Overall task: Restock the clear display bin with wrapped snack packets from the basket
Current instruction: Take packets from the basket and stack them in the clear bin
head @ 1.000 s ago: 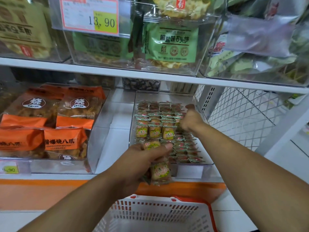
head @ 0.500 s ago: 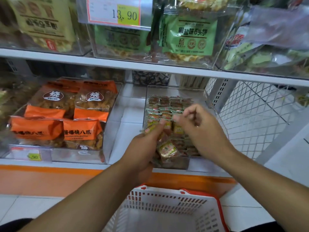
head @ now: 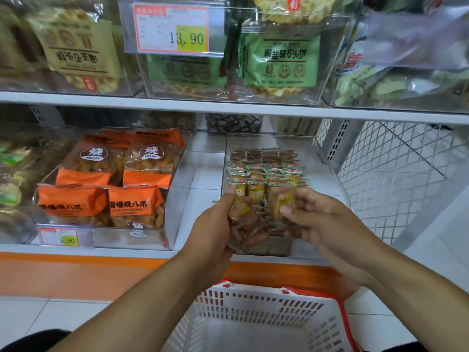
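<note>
Gripping a bunch of small wrapped snack packets [head: 242, 219] in the left hand [head: 212, 232], just over the front of the clear plastic display bin [head: 327, 179]. Pinching one packet [head: 285, 203] with the right hand [head: 327, 224]. Standing below: white slotted plastic basket [head: 266, 318].

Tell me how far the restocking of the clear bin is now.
Done: rows of packets already stand in the back part of the clear bin. In hand: the left hand grips a stack of packets, and the right hand pinches one packet over the bin. Left: placing these at the front. The visible part of the basket shows no packets.
</note>
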The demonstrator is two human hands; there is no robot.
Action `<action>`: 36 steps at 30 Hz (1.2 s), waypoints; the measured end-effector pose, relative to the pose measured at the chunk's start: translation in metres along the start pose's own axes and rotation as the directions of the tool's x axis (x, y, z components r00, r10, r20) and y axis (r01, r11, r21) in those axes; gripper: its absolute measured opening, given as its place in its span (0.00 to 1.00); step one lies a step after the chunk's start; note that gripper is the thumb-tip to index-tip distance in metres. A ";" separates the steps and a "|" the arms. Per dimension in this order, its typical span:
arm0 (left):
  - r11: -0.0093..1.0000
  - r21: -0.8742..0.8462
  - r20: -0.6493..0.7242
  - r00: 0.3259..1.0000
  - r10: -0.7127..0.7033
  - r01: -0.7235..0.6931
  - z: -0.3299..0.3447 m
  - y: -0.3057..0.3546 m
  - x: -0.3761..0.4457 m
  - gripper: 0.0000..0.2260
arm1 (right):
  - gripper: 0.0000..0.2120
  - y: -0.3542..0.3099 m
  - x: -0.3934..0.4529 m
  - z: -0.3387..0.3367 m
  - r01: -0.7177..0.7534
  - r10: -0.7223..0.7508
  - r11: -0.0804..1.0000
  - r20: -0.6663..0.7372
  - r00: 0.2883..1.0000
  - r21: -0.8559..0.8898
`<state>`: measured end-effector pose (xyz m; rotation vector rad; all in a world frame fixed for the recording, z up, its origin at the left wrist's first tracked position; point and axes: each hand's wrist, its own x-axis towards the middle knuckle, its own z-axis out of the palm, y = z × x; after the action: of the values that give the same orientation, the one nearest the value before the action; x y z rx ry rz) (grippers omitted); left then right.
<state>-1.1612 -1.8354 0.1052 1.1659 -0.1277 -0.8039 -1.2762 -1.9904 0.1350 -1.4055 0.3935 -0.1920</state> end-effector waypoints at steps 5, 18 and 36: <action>0.986 0.163 0.140 0.990 0.012 -0.035 0.003 -0.007 -0.003 0.26 | 0.15 0.010 -0.002 0.014 -0.151 0.143 0.981 0.074 0.987 0.125; 0.994 0.108 0.199 0.979 -0.050 0.029 0.001 -0.015 -0.001 0.17 | 0.15 0.007 -0.007 0.004 -0.128 0.156 0.956 0.090 0.984 -0.263; 0.996 0.018 0.055 0.994 0.089 -0.090 0.003 -0.002 -0.006 0.13 | 0.21 0.005 0.001 -0.010 -0.220 0.183 0.954 0.183 0.966 0.204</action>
<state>-1.1681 -1.8337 0.1064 1.1499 -0.2326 -0.7565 -1.2795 -1.9987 0.1290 -1.1417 0.3660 0.0462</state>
